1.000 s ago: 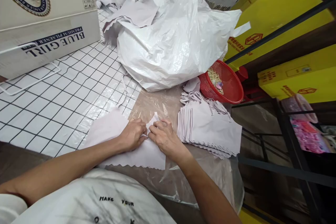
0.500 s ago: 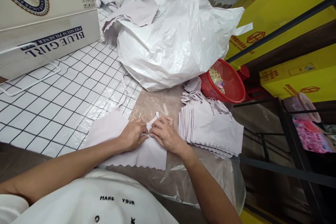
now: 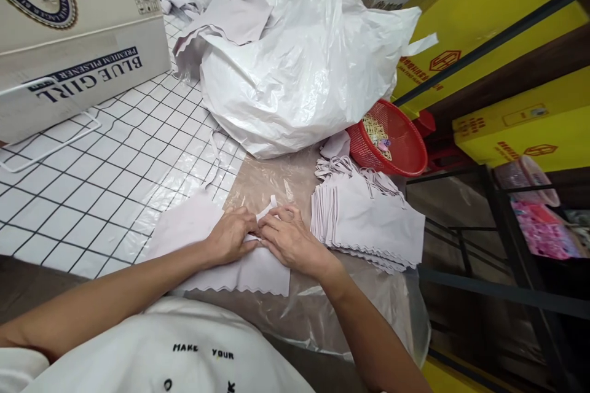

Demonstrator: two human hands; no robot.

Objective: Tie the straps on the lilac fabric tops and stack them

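A pale lilac cloth piece with a scalloped lower edge lies on the plastic-covered table in front of me. My left hand and my right hand meet at its top edge, both with fingers pinched on the cloth and its thin white strap. Another lilac piece lies under my left forearm. To the right of my right hand sits a neat stack of the same cloth pieces.
A big white plastic bag full of cloth fills the back of the table. A red basket stands at the right edge, a beer carton at back left on a wire grid panel. Yellow boxes and a black rack stand to the right.
My hands stay pinched together on the cloth's top edge, with only small finger movements. The view has shifted slightly.
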